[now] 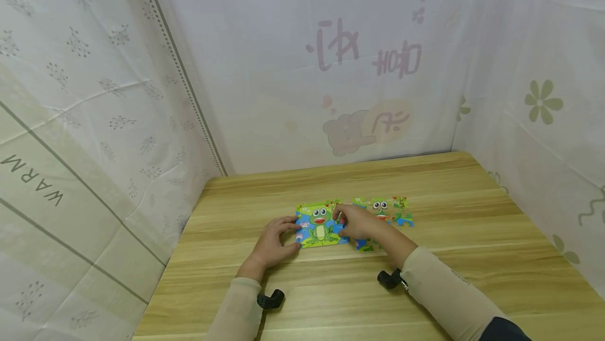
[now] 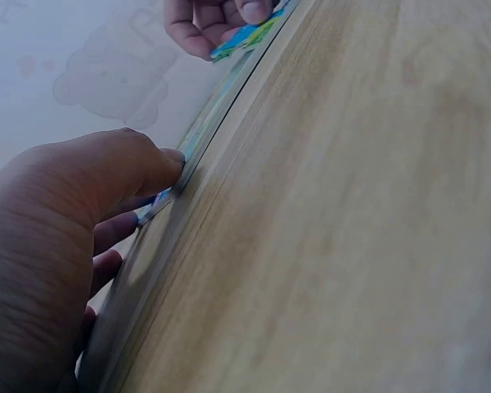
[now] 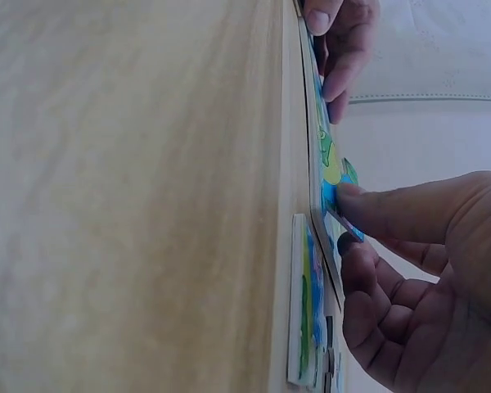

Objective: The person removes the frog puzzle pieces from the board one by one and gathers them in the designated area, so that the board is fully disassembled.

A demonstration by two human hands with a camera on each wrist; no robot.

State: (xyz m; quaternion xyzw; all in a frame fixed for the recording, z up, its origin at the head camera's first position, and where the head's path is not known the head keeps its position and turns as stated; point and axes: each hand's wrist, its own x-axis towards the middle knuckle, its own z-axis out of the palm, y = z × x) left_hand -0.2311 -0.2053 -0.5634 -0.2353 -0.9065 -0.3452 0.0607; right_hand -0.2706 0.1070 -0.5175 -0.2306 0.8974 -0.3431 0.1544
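Note:
A frog jigsaw board lies flat on the wooden table, its picture largely filled in. Along its left edge rests my left hand, fingers spread and the thumb at the near corner; in the left wrist view that thumb touches the board's edge. My right hand is over the board's right side. Between its thumb and index finger it pinches a blue and green puzzle piece, tilted against the board. Right of the board is a second frog puzzle, partly hidden by my right hand and forearm.
Loose puzzle pieces lie at the right end of the second puzzle. Both wrists carry black camera mounts. The wooden table reaches back to a printed white curtain, with more curtain at both sides.

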